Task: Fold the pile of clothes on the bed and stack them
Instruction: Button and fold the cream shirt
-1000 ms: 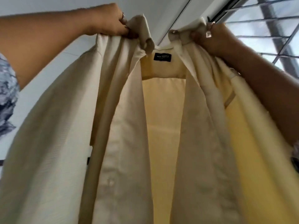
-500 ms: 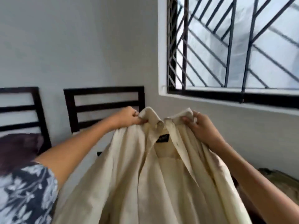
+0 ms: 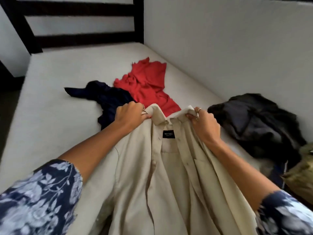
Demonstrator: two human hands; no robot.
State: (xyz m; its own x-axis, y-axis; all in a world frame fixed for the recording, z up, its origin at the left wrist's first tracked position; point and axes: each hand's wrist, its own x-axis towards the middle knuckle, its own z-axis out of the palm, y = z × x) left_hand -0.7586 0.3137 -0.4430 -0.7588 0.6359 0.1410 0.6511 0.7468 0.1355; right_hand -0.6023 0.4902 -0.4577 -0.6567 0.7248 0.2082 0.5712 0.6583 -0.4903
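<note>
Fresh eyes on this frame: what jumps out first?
The cream shirt fills the centre foreground, open at the front, with the left hand and right hand each gripping a side of its collar. Just beyond it a red garment lies crumpled mid-mattress, beside a dark navy one on its left. A dark heap of clothes sits at the right, by the wall.

Bed [image 3: 59, 78]: bare off-white mattress, right side against the wall. On it: red garment [image 3: 149, 85] crumpled mid-bed, navy garment [image 3: 108, 99] touching its left edge, dark heap [image 3: 257, 122] at right by the wall (olive cloth [image 3: 303, 177] beside it), cream shirt [image 3: 152, 184] nearest.
</note>
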